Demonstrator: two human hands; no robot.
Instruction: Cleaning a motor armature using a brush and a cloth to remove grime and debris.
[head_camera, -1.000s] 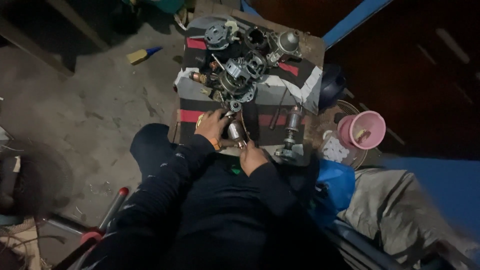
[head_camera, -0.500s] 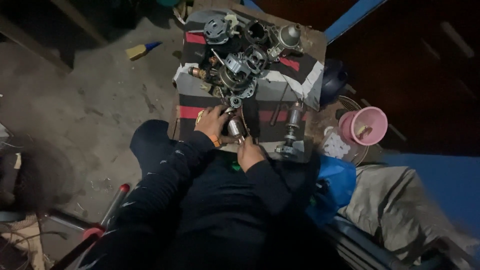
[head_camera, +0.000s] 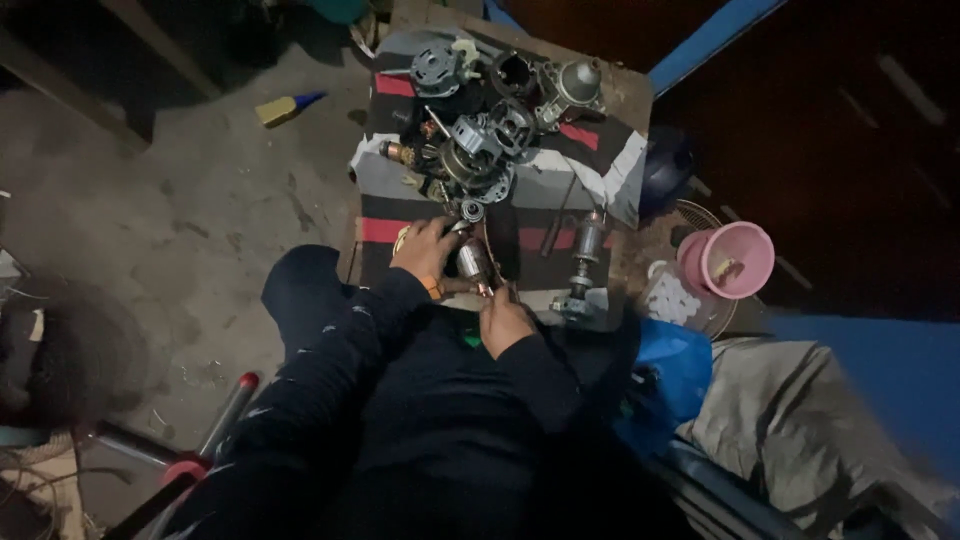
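Hardly anything has shifted since a moment ago: both hands hold their places at the middle of the frame. Left hand (head_camera: 425, 252) is wrapped around the motor armature (head_camera: 470, 262), while the right hand (head_camera: 503, 318) closes on its lower shaft end. It sits over the near edge of the striped cloth (head_camera: 600, 165), just below the pile of motor parts (head_camera: 478, 140). Risk, I'd judge: a slipped grip could drop it off the edge or knock the second armature (head_camera: 586, 250) standing to the right.

A clear plastic packet (head_camera: 672, 298) of small white pieces lies right of the striped cloth (head_camera: 590, 180), just beside the pink bowl (head_camera: 737, 259). No labels, signs or screens show
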